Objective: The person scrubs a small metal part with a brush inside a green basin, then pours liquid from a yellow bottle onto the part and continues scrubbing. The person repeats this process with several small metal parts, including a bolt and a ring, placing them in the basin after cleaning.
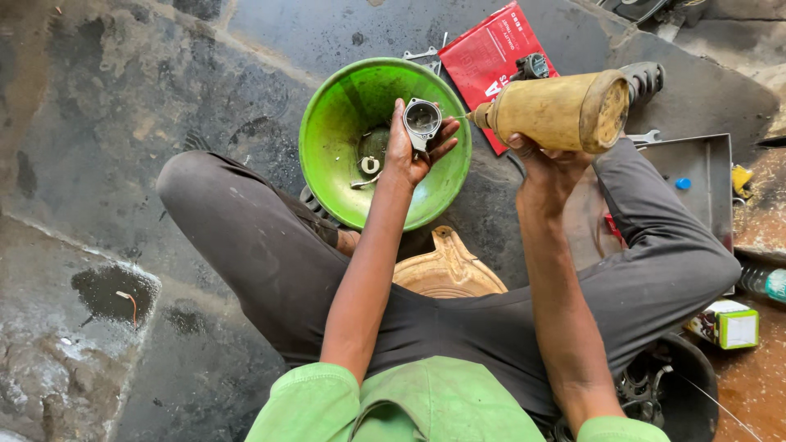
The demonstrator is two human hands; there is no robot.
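Note:
My left hand point(407, 151) holds a small round metal part point(422, 121) over a green plastic bowl point(327, 139). My right hand point(547, 160) grips a dirty yellow squeeze bottle point(557, 110), tipped sideways, its nozzle pointing left at the metal part. A thin stream runs from the nozzle toward the part. Small metal pieces point(370, 164) lie in the bottom of the bowl.
I sit on a stained concrete floor with my legs spread. A red booklet point(491, 49) lies behind the bowl, a grey metal tray point(696, 176) to the right, a small box point(729, 323) and a dark tub point(671, 393) near my right knee. A tan moulded piece point(446, 270) lies between my legs.

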